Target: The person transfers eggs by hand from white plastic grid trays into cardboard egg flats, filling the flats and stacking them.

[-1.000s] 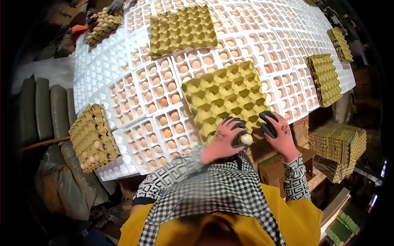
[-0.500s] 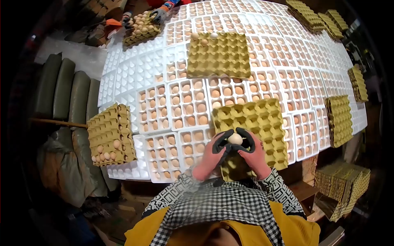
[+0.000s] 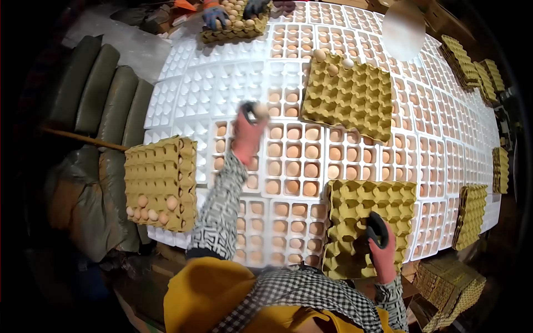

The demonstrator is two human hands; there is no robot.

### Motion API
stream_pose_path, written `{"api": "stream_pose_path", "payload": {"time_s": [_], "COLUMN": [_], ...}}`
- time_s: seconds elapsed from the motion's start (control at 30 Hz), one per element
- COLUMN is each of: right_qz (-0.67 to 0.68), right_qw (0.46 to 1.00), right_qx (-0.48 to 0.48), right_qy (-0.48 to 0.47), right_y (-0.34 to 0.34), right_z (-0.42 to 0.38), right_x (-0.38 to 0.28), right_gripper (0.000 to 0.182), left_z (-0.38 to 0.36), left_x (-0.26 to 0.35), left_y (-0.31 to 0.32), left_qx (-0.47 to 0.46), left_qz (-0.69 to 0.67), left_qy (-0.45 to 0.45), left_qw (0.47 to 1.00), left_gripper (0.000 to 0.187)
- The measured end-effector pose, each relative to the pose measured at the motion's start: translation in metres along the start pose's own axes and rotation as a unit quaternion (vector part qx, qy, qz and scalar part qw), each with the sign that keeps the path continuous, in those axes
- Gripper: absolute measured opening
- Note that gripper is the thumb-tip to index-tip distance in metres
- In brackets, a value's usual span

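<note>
My left hand (image 3: 248,135), in a pink glove with black fingertips, is stretched out over the white foam egg trays (image 3: 262,161). Its fingers are closed round a pale egg (image 3: 261,112), a little blurred by motion. Under my right hand (image 3: 382,247), gloved the same way, lies a yellow-brown pulp egg tray (image 3: 345,202). The right thumb and fingers are apart in a curve, with no egg seen between them. Rows of brown eggs (image 3: 293,151) sit in the foam compartments below and right of my left hand.
Another pulp tray (image 3: 350,94) with a few eggs at its corner lies farther back. At left stands a pulp tray (image 3: 161,180) holding several eggs. A co-worker's gloved hands (image 3: 214,16) hold a loaded tray at the back. Filled sacks (image 3: 100,77) line the left side.
My hands were together round an egg over the near pulp tray. Now they are apart: the left has gone forward and left with an egg. The view has shifted.
</note>
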State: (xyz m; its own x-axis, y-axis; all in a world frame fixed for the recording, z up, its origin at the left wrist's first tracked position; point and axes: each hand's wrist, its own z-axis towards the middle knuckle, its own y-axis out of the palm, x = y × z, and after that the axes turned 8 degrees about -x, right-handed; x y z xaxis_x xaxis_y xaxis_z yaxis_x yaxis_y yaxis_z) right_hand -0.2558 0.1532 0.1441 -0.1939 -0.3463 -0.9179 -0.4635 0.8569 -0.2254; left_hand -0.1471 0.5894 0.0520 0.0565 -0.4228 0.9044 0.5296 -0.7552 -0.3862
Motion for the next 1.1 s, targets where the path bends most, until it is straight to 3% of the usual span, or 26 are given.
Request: {"api": "stream_pose_path", "payload": {"time_s": [0.03, 0.1, 0.2, 0.27, 0.3, 0.37, 0.43, 0.5, 0.53, 0.57, 0.63, 0.7, 0.73, 0.77, 0.83, 0.9, 0.97, 1.03, 1.1], "right_qz": [-0.026, -0.08, -0.175, -0.335, -0.411, -0.47, -0.45, -0.385, -0.321, -0.33, -0.277, -0.284, -0.297, -0.311, -0.222, -0.159, -0.145, -0.133, -0.184], "right_qw": [0.999, 0.994, 0.978, 0.938, 0.908, 0.879, 0.882, 0.905, 0.928, 0.926, 0.952, 0.955, 0.95, 0.945, 0.966, 0.977, 0.981, 0.981, 0.954], "right_qx": [0.031, 0.074, 0.093, 0.062, 0.046, 0.073, 0.141, 0.114, 0.044, 0.013, 0.028, 0.071, 0.085, 0.099, 0.121, 0.131, 0.122, 0.135, 0.226], "right_qy": [0.008, 0.026, 0.069, 0.055, 0.06, 0.043, 0.024, 0.139, 0.186, 0.184, 0.13, 0.051, 0.038, 0.027, 0.054, 0.056, 0.046, 0.037, -0.075], "right_y": [-0.009, -0.026, -0.045, -0.056, -0.063, -0.069, -0.098, -0.128, -0.134, -0.137, -0.141, -0.141, -0.142, -0.143, -0.16, -0.192, -0.228, -0.245, -0.257], "right_z": [-0.013, -0.04, -0.078, -0.096, -0.108, -0.109, -0.105, -0.098, -0.09, -0.085, -0.085, -0.09, -0.094, -0.097, -0.111, -0.122, -0.129, -0.126, -0.128], "right_x": [0.007, 0.029, 0.041, 0.041, 0.04, 0.035, 0.064, 0.103, 0.099, 0.104, 0.084, 0.096, 0.091, 0.084, 0.056, 0.052, 0.061, 0.057, 0.068], "right_gripper": [0.049, 0.049, 0.057, 0.065, 0.069, 0.081, 0.079, 0.077, 0.074, 0.072, 0.068, 0.064, 0.062, 0.06, 0.059, 0.052, 0.051, 0.061, 0.069], "left_z": [0.03, 0.077, 0.095, 0.094, 0.085, 0.052, 0.016, -0.028, -0.055, -0.082, -0.125, -0.158, -0.173, -0.181, -0.194, -0.2, -0.197, -0.205, -0.209], "left_x": [-0.012, -0.047, -0.092, -0.108, -0.106, -0.075, -0.032, -0.003, 0.018, 0.041, 0.074, 0.105, 0.116, 0.128, 0.138, 0.164, 0.169, 0.224, 0.24], "left_y": [-0.003, -0.005, 0.002, 0.005, 0.007, 0.015, 0.021, 0.03, 0.036, 0.044, 0.059, 0.078, 0.088, 0.09, 0.099, 0.107, 0.126, 0.146, 0.169], "left_qx": [0.05, 0.078, 0.048, 0.024, 0.013, 0.085, 0.018, -0.122, -0.204, -0.285, -0.371, -0.417, -0.389, -0.394, -0.331, -0.25, -0.263, -0.331, -0.3], "left_qz": [0.048, 0.183, 0.402, 0.444, 0.435, 0.39, 0.261, 0.156, 0.114, 0.071, 0.107, 0.048, -0.022, 0.007, -0.037, 0.104, -0.008, -0.232, -0.259], "left_qy": [0.049, 0.033, -0.01, 0.005, 0.021, 0.092, 0.119, 0.119, 0.094, 0.068, 0.137, 0.059, 0.052, 0.052, 0.037, 0.117, 0.093, -0.08, -0.043], "left_qw": [0.996, 0.979, 0.914, 0.895, 0.9, 0.912, 0.958, 0.973, 0.968, 0.953, 0.912, 0.906, 0.92, 0.918, 0.942, 0.955, 0.96, 0.911, 0.917], "left_gripper": [0.042, 0.05, 0.052, 0.048, 0.045, 0.039, 0.035, 0.035, 0.038, 0.041, 0.049, 0.05, 0.052, 0.059, 0.07, 0.078, 0.068, 0.06, 0.045]}}
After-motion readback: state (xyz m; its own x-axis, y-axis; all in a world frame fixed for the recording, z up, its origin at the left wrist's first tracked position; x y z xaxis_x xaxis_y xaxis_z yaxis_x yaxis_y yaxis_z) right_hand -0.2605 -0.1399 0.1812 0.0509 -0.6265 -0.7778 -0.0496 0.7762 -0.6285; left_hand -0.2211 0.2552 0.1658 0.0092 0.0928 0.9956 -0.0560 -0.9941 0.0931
